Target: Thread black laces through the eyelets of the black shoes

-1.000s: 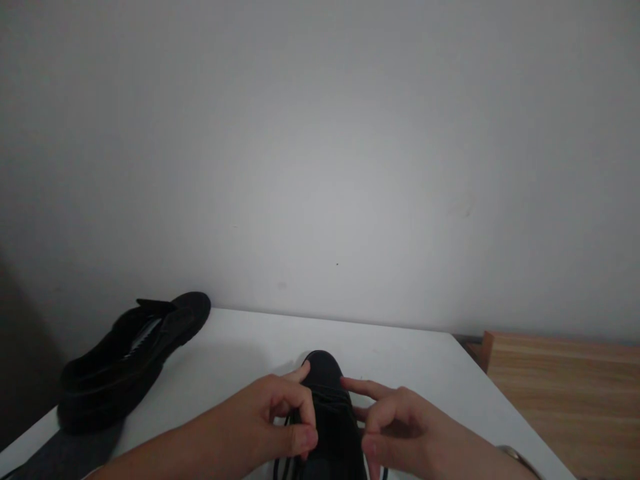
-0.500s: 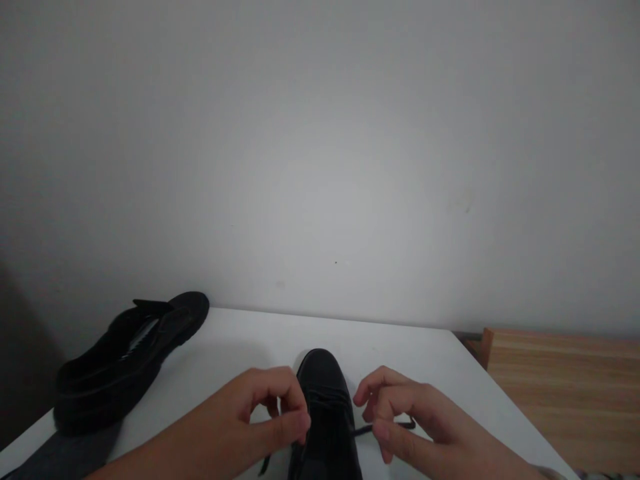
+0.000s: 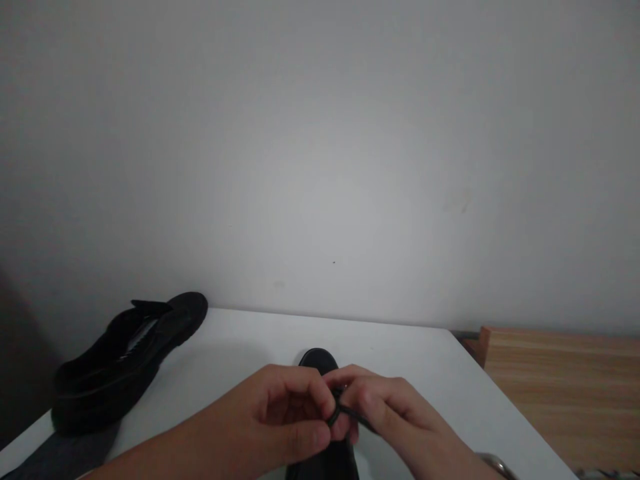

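Black shoe, on white table, toe pointing away; left hand, over the shoe, forearm slanting in from its left, thumb and forefinger pinching dark lace; right hand, over the shoe, fingers curled inward, closed on the same lace; second shoe, left of it.

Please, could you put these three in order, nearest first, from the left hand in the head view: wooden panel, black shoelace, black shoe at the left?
1. Black shoelace: at the fingertips of the left hand.
2. Black shoe: to the left, past the forearm.
3. Wooden panel: far right, beyond the white table's edge.
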{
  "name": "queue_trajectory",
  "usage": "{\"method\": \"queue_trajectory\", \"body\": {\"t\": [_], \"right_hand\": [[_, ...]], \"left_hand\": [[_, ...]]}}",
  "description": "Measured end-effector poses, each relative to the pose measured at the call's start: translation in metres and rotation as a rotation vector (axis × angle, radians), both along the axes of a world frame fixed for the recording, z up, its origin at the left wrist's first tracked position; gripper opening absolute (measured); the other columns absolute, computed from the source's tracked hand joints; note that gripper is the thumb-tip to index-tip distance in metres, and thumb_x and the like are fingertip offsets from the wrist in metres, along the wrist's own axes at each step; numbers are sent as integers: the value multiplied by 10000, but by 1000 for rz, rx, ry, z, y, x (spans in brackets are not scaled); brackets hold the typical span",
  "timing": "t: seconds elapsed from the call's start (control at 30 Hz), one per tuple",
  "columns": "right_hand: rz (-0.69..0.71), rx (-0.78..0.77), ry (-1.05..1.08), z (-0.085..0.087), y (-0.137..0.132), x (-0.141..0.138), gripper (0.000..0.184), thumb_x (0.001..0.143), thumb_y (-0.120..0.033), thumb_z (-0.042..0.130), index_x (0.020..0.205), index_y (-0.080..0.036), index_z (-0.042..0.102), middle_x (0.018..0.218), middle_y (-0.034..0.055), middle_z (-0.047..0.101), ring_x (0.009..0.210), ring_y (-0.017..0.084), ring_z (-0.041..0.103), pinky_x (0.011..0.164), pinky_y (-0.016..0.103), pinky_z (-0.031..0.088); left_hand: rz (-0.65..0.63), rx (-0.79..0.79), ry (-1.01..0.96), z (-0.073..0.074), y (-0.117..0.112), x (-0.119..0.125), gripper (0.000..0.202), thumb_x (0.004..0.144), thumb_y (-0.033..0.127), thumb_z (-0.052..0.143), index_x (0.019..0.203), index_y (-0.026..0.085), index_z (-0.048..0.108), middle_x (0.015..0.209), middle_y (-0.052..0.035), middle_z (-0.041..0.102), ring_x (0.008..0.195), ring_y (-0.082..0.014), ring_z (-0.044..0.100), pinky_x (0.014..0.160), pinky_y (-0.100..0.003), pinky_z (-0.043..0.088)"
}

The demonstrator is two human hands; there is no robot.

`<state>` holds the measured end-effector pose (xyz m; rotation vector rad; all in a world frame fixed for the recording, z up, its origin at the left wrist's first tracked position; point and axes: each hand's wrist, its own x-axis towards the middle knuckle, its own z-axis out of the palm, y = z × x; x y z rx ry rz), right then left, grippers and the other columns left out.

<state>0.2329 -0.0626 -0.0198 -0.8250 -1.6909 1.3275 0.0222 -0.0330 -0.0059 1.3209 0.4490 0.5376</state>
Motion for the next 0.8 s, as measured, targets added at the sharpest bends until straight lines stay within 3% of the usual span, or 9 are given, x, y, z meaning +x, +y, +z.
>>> {"method": "queue_trajectory", "body": {"t": [0.07,0.17,0.37,0.43,0.57,0.7,0.8], "right_hand": [[-4,-64,59,-4,4,-4,493,977,-594,488,866,-199,763,889,69,673,800,200,606,752,336,479],[-38,-42,128,-9,9,-9,410,947,-544,584,801,-197,745,860,48,653,833,198,593,801,326,454],[-134,-175,225,-17,14,-9,315,818,-477,791,874,-181,697,742,5,636,717,153,565,714,281,434],[-254,-187,285,-20,14,-4,288,804,-431,819,880,-190,682,775,9,664,696,142,568,701,270,442],[-441,-199,439,-26,10,14,269,819,-386,817,972,-227,663,824,20,723,664,126,553,676,242,446],[-543,-184,529,-32,3,27,358,858,-382,781,1168,-281,634,819,-7,710,688,118,543,733,230,460],[-507,-155,473,-37,-1,30,259,873,-460,742,1032,-265,683,679,-25,634,598,108,476,623,214,429]], "left_hand": [[-6,78,1,2,2,-1,158,897,343,706,883,186,690,998,-50,689,1018,-204,613,930,-334,424],[48,215,96,4,4,-1,136,929,270,625,940,202,742,996,-51,722,1016,-222,643,930,-348,447],[390,533,311,4,3,-3,99,885,226,626,888,241,724,811,23,735,792,-162,654,750,-243,475],[479,508,294,1,4,-8,108,883,280,638,968,253,699,793,27,717,765,-160,644,717,-239,483],[526,400,195,-7,11,-23,238,910,329,598,1125,240,645,768,15,721,699,-152,615,663,-239,503],[586,417,209,-15,19,-34,182,944,346,582,917,230,720,830,-8,746,809,-169,648,778,-262,523],[586,418,205,-19,23,-35,227,955,360,566,860,242,734,851,1,756,901,-181,676,883,-274,512]]}}
